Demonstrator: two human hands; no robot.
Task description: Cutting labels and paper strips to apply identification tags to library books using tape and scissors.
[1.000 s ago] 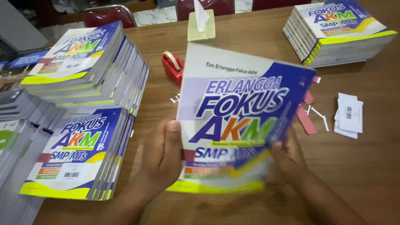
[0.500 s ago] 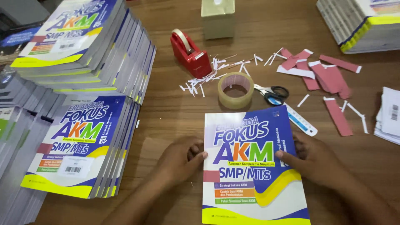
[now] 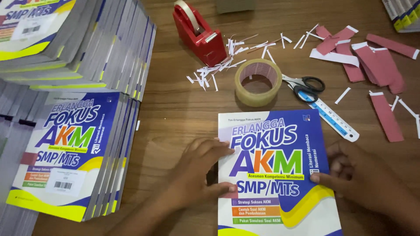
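A blue, white and yellow softcover book (image 3: 280, 175) lies flat on the wooden table (image 3: 175, 113) in front of me. My left hand (image 3: 197, 170) rests at the book's left edge, thumb and fingers on the cover. At the right edge my right hand (image 3: 354, 175) holds it the same way, with the thumb on the cover.
Stacks of the same books (image 3: 74, 148) fill the left side. Beyond the book lie a roll of brown tape (image 3: 258, 83), a red tape dispenser (image 3: 199, 35), scissors (image 3: 306, 85), a ruler (image 3: 334, 118), red paper strips (image 3: 376, 61) and white paper scraps (image 3: 218, 70).
The book went from raised and tilted to lying flat on the table. The view has dropped closer to the table; both hands stay at the book's edges.
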